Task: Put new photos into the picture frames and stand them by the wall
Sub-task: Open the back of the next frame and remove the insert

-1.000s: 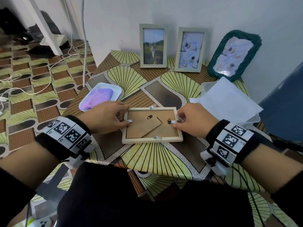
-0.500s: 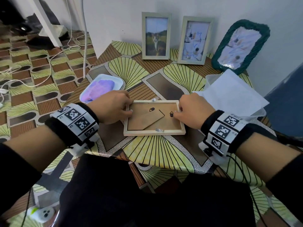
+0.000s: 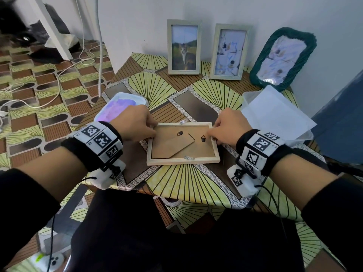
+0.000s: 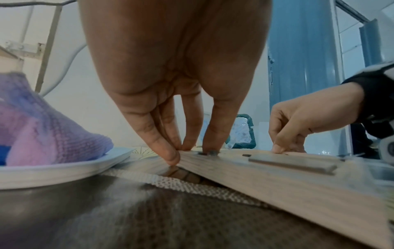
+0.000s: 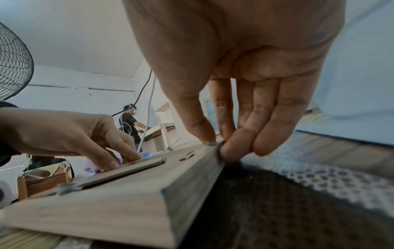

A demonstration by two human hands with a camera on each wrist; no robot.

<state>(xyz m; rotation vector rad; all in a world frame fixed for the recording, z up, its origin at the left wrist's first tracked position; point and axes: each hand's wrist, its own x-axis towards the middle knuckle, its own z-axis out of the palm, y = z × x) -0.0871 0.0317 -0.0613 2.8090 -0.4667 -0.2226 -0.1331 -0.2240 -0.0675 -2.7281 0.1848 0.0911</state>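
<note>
While the left hand [image 3: 135,124] pinches the left edge of the face-down wooden frame [image 3: 183,160] and the right hand [image 3: 230,128] pinches its right edge, the frame lies on the patterned table [image 3: 186,183]; three filled frames [image 3: 184,47] stand against the wall behind.

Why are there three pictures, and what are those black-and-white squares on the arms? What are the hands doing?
A person wears three cameras: one on the head, one on each wrist. The squares are marker bands on the wrists. The big picture looks down from the head; the other two look along each hand. On the table a wooden frame lies face down. The left hand and right hand pinch its two short ends. Three filled frames stand by the wall, like the cat photo. A purple cloth sits on a tray.
</note>
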